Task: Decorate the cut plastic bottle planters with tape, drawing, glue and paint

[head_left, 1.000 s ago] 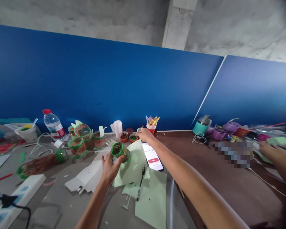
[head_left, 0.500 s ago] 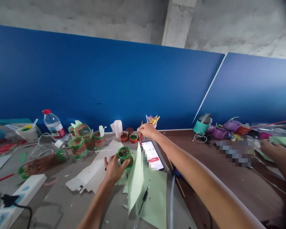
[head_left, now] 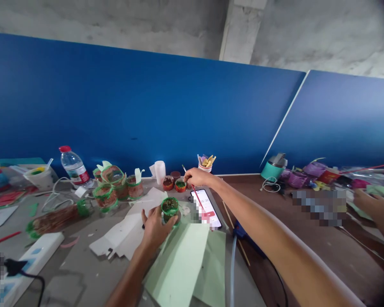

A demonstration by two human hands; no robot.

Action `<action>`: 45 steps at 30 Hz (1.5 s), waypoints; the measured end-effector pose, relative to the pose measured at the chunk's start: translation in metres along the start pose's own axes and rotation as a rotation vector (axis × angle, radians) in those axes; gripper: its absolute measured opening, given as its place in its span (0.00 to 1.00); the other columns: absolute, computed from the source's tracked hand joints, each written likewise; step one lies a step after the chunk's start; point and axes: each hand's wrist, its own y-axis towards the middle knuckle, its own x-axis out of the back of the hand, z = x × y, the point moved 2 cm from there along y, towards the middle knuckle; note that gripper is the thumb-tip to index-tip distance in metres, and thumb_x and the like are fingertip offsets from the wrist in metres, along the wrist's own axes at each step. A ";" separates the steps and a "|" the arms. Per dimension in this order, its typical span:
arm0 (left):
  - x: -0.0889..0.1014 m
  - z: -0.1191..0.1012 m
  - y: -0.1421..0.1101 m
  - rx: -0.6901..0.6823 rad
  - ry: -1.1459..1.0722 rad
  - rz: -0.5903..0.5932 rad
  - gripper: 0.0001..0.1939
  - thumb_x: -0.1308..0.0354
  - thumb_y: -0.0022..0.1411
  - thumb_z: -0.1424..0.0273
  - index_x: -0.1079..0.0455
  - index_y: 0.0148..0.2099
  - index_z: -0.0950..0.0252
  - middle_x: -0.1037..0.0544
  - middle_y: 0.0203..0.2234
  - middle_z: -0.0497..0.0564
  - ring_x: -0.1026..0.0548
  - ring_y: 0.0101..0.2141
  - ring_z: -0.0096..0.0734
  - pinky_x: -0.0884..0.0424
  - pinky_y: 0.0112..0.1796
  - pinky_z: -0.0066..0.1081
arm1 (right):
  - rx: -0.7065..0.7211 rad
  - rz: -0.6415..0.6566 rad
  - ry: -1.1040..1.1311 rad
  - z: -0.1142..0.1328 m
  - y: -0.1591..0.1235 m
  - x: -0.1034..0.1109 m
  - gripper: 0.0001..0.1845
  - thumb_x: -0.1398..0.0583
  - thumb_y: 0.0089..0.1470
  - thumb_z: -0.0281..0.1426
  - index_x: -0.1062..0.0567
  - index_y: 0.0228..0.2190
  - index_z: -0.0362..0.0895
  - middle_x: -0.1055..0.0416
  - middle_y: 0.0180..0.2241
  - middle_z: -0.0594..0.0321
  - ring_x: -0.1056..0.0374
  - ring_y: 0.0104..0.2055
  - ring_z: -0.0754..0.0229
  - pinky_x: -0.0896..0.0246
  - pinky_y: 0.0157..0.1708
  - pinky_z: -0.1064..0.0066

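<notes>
My left hand (head_left: 156,224) is wrapped around a small clear cup (head_left: 170,207) with a green-painted rim and dark brown contents. In my right hand (head_left: 200,177) a thin red-handled paintbrush (head_left: 198,198) is pinched between the fingers. It slants, with its pale end up to the left and its red handle crossing over a lit phone (head_left: 208,213). Just left of that hand stand small paint pots, one with green paint (head_left: 180,184) and one with reddish-brown paint (head_left: 168,183). Light green paper (head_left: 182,260) lies below the cup.
Green-and-brown painted cups (head_left: 105,197) and a water bottle (head_left: 74,168) stand at the left. A power strip (head_left: 35,260) lies nearer. White paper (head_left: 124,232) is left of my hand. A teal container (head_left: 272,168) and another person's hand (head_left: 374,204) are at the right.
The paintbrush has gone from nearly upright to slanted, its red handle now over the phone. The raised green paper flap has dropped flat and covers the pen. My left hand still holds the cup.
</notes>
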 end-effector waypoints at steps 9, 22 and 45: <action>-0.007 -0.008 -0.011 -0.278 -0.009 0.003 0.21 0.42 0.57 0.60 0.31 0.52 0.61 0.21 0.46 0.58 0.30 0.54 0.48 0.61 0.62 0.58 | -0.024 -0.048 -0.046 -0.005 0.011 0.015 0.21 0.43 0.45 0.17 0.17 0.37 0.45 0.20 0.40 0.62 0.27 0.39 0.59 0.42 0.31 0.78; -0.015 -0.002 -0.014 -0.384 -0.058 0.104 0.26 0.42 0.57 0.49 0.29 0.50 0.61 0.21 0.42 0.59 0.26 0.48 0.52 0.56 0.60 0.64 | -0.155 0.072 0.275 -0.015 0.040 -0.035 0.12 0.39 0.43 0.19 0.18 0.26 0.42 0.27 0.17 0.66 0.34 0.20 0.65 0.43 0.23 0.77; -0.023 0.000 -0.012 -0.355 -0.122 0.052 0.24 0.41 0.56 0.50 0.27 0.46 0.64 0.20 0.37 0.59 0.24 0.43 0.52 0.52 0.58 0.67 | -0.224 -0.358 0.751 -0.036 0.039 -0.026 0.12 0.44 0.58 0.33 0.23 0.32 0.39 0.40 0.14 0.71 0.47 0.15 0.68 0.53 0.17 0.76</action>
